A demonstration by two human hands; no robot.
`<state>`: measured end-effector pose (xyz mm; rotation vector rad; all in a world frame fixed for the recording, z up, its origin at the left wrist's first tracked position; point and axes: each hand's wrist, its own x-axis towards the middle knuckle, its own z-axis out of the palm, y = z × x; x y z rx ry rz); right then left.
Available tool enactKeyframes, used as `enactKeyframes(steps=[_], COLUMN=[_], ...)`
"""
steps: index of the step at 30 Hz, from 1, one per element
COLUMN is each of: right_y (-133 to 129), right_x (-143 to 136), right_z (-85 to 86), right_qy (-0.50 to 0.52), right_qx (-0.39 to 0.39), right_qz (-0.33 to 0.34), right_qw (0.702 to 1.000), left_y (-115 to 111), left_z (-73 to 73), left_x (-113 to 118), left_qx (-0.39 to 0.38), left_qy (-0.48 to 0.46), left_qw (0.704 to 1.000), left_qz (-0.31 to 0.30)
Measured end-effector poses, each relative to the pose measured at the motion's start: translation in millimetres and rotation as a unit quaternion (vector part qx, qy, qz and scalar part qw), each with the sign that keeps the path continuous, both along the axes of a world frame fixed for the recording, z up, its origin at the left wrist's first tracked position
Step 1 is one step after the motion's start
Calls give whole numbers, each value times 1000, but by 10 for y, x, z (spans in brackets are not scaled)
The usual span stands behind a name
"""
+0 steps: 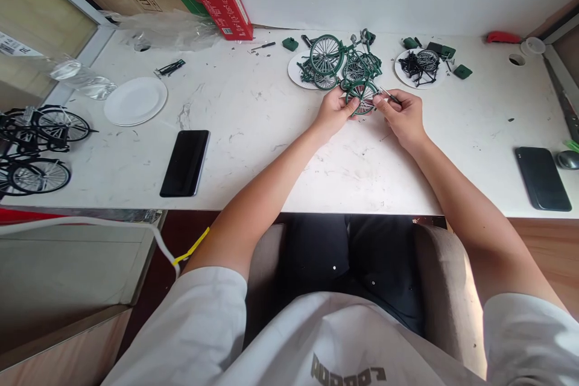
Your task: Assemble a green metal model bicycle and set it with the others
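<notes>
A green model bicycle point(362, 89) is between my hands, its spoked wheel facing up toward me. My left hand point(335, 110) is closed on the left side of that wheel. My right hand point(404, 116) is closed round a small screwdriver point(394, 98) with a dark handle and thin shaft, its thumb and finger at the wheel's right edge. Whether the screwdriver's tip touches the wheel I cannot tell. Just behind, a white plate point(295, 74) bears more green bicycle parts, with a large green wheel point(326, 54) on top.
Another plate point(400, 76) at the right bears black bicycle parts. Green pieces point(462, 72) lie beside it. A phone point(184, 164) and stacked white plates point(136, 101) are at left, near black model bicycles point(43, 175). A second phone point(543, 178) lies far right. A red box point(224, 6) stands behind.
</notes>
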<state>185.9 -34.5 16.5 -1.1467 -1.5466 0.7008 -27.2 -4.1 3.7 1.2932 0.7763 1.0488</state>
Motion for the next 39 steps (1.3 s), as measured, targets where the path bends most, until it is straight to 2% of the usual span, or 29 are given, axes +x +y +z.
enactKeyframes(steps=[5, 8, 12, 15, 18, 21, 24, 29, 34, 39], right_y=[-112, -137, -102, -96, -143, -216, -260, -243, -207, -209], right_x=[-64, -68, -5, 38, 36, 5, -23, -33, -23, -54], right_z=[161, 218, 219, 227, 260, 293, 291, 187, 111, 165], right_qy=[43, 61, 50, 31, -11, -75, -147, -230, -281, -319], right_qx=[-82, -82, -41, 22, 77, 100, 121, 111, 137, 140], right_qz=[-17, -41, -79, -117, -149, -164, -146, -101, -63, -46], right_qw=[996, 994, 995, 992, 986, 979, 971, 961, 948, 936], left_y=[33, 21, -34, -86, -137, -194, -262, -341, -329, -284], left_z=[-48, -19, 57, 122, 195, 284, 382, 467, 389, 316], left_x=[-24, -22, -17, -26, -46, -56, -38, 17, 57, 53], left_qx=[3, 2, 13, 19, 15, -3, -34, -61, -67, -64], left_qy=[0, 2, 6, -10, -27, -47, -55, -46, -55, -63], left_qw=[1000, 1000, 1000, 1000, 999, 999, 998, 997, 996, 995], left_qz=[-11, -15, -13, 2, 18, 1, -17, -7, 16, 42])
